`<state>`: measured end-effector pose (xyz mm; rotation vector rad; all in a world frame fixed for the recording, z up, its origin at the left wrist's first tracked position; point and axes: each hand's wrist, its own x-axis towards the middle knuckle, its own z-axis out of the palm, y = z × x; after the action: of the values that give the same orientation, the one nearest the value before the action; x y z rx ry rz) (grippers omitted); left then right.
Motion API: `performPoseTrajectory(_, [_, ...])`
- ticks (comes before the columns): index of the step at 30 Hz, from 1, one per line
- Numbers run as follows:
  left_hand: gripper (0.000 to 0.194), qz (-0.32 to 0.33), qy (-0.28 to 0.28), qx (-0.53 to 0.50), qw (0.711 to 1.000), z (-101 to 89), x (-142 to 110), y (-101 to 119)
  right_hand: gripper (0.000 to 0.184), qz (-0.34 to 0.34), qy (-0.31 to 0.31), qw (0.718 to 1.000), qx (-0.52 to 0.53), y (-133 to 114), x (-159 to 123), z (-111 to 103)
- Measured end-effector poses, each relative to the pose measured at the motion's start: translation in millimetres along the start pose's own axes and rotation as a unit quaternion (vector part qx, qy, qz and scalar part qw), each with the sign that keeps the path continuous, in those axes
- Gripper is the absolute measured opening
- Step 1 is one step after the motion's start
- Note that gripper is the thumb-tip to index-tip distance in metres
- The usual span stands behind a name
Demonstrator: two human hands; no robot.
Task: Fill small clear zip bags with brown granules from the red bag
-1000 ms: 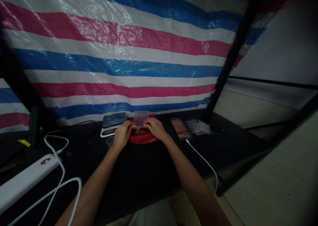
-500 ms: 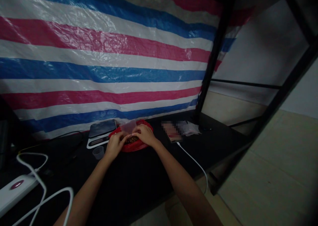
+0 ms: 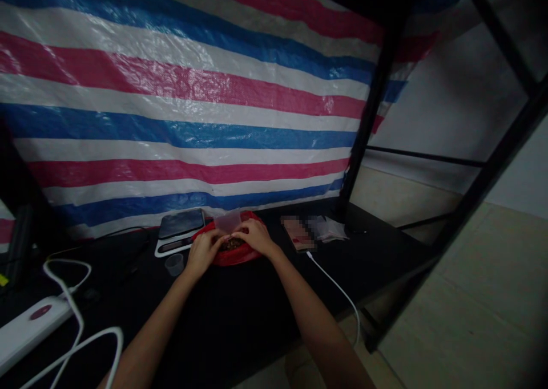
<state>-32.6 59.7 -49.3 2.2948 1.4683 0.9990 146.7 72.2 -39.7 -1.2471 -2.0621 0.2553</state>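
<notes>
My left hand (image 3: 203,251) and my right hand (image 3: 256,235) both pinch a small clear plastic bag (image 3: 228,223) with brown bits in its lower part. The bag is held just above a red plastic bag (image 3: 233,256) that lies on the black table (image 3: 240,315). My fingers are curled round the clear bag's sides. A small clear cup (image 3: 174,264) stands left of my left hand. A flat kitchen scale (image 3: 178,229) lies behind it, against the striped tarp.
A phone (image 3: 298,235) with a white cable (image 3: 338,289) lies right of the red bag, with white packets (image 3: 329,228) beside it. A white power strip (image 3: 29,327) and looped white cable (image 3: 79,320) sit at the left. A black frame post (image 3: 368,115) stands at the right.
The camera has swung to the right and tilted. My hands have drawn closer together on the clear bag, whose top now leans over instead of standing upright.
</notes>
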Motion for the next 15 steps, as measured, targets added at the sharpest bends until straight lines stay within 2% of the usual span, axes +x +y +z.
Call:
performPoseTrajectory(6, [0.031,-0.03,0.008,0.01,0.999,-0.6,0.1,1.7,0.013,-0.009,-0.002,1.0,0.021,-0.3,1.7,4.4])
performPoseTrajectory(12, [0.032,0.009,0.049,0.013,0.999,-4.1,-0.9,8.3,0.01,0.004,0.02,0.997,0.078,0.4,4.1,8.2])
performPoseTrajectory(15, [0.029,0.016,0.048,0.023,0.998,-4.5,-2.0,10.2,0.012,0.027,0.013,0.994,0.102,0.5,2.5,8.5])
